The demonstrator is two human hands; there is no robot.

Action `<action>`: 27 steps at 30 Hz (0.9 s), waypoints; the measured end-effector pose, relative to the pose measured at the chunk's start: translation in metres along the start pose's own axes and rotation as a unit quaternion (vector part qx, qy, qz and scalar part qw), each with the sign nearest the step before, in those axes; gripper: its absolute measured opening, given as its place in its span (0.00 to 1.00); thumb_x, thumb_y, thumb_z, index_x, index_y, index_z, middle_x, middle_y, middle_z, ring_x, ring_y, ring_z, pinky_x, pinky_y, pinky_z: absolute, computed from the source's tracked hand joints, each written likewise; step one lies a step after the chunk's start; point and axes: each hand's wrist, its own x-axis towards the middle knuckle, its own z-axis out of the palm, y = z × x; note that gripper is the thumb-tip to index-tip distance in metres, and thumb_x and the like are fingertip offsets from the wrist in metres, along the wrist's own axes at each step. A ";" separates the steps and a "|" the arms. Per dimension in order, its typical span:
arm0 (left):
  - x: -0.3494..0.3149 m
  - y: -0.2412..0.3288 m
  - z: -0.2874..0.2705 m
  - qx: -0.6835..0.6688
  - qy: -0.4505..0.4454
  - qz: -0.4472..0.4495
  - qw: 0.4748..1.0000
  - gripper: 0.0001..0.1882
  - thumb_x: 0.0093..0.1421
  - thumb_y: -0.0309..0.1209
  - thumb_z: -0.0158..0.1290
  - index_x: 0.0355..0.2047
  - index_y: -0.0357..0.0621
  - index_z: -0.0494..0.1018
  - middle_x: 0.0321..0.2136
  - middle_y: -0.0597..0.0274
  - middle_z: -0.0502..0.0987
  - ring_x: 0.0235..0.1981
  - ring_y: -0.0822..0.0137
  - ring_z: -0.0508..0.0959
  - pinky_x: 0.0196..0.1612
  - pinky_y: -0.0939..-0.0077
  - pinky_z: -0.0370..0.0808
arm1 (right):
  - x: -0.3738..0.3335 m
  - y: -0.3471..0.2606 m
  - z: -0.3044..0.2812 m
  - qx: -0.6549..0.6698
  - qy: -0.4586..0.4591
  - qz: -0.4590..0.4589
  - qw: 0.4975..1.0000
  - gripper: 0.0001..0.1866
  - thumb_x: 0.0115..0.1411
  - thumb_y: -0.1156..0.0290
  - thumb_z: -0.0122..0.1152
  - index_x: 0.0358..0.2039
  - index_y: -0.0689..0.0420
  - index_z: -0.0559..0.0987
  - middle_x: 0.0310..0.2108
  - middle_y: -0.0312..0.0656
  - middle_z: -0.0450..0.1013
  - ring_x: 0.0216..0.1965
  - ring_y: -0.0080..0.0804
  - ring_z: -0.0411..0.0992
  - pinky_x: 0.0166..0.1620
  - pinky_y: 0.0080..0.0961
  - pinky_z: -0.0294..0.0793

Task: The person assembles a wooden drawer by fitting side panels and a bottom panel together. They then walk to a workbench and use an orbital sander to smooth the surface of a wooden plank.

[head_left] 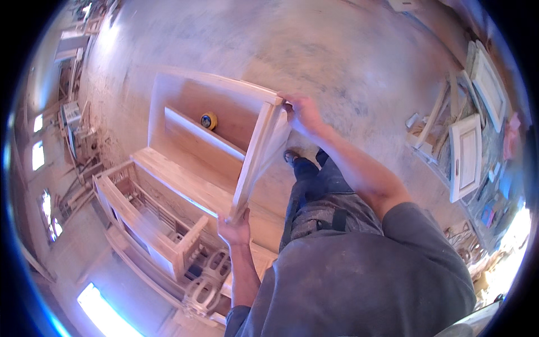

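Note:
A pale wooden cabinet carcass (pixel 255 151) stands in front of me, its long open side showing a brown inner panel and a lengthwise board. My right hand (pixel 303 114) is closed round its far right corner, at the end of the top rail. Lower down on the same end, my left hand (pixel 234 230) grips the near corner, the fingers partly hidden by the wood. Inside the carcass rests a round yellow and black tape measure (pixel 208 120), out of reach of both hands.
Left of me lies a slatted wooden frame (pixel 140 224), with curved, pierced wooden pieces (pixel 205 289) beside it. White panelled doors (pixel 466 157) lean among scrap boards at the right. Machinery and timber (pixel 76 129) line the far left. My shoe (pixel 291 156) is near the carcass.

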 end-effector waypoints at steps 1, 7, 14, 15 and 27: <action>-0.002 -0.002 -0.001 0.002 -0.017 0.014 1.000 0.30 0.71 0.50 0.41 0.63 0.41 0.59 0.57 0.43 0.70 0.55 0.41 0.73 0.55 0.45 0.72 | 0.002 0.008 0.000 0.024 -0.004 0.013 1.000 0.19 0.55 0.84 0.59 0.47 0.57 0.83 0.36 0.51 0.80 0.39 0.44 0.80 0.44 0.32 0.79; -0.003 -0.006 -0.027 -0.014 -0.080 0.054 0.995 0.27 0.72 0.47 0.42 0.62 0.43 0.63 0.56 0.49 0.73 0.54 0.44 0.75 0.54 0.47 0.74 | 0.003 -0.063 -0.010 -0.265 -0.080 -0.017 0.961 0.17 0.59 0.81 0.59 0.48 0.55 0.83 0.41 0.49 0.82 0.44 0.37 0.81 0.49 0.27 0.76; 0.012 -0.010 -0.052 -0.005 -0.095 0.085 0.992 0.23 0.69 0.43 0.49 0.58 0.42 0.68 0.54 0.50 0.76 0.54 0.46 0.76 0.56 0.50 0.76 | 0.017 -0.049 -0.022 -0.276 -0.120 -0.045 0.953 0.14 0.57 0.76 0.62 0.44 0.53 0.84 0.36 0.50 0.81 0.40 0.48 0.81 0.43 0.36 0.78; 0.013 -0.011 -0.053 -0.007 -0.092 0.090 0.992 0.23 0.68 0.43 0.50 0.57 0.42 0.68 0.53 0.51 0.76 0.54 0.48 0.76 0.56 0.51 0.76 | 0.020 -0.051 -0.023 -0.310 -0.126 -0.045 0.941 0.13 0.57 0.76 0.62 0.43 0.53 0.84 0.36 0.50 0.81 0.39 0.47 0.81 0.43 0.36 0.78; 0.016 -0.041 -0.054 -0.037 -0.067 0.150 0.986 0.19 0.69 0.42 0.50 0.54 0.45 0.73 0.52 0.64 0.77 0.55 0.65 0.74 0.62 0.63 0.67 | 0.046 -0.020 -0.035 -0.350 -0.165 -0.094 0.917 0.09 0.58 0.75 0.63 0.39 0.60 0.85 0.35 0.51 0.82 0.39 0.41 0.82 0.43 0.30 0.77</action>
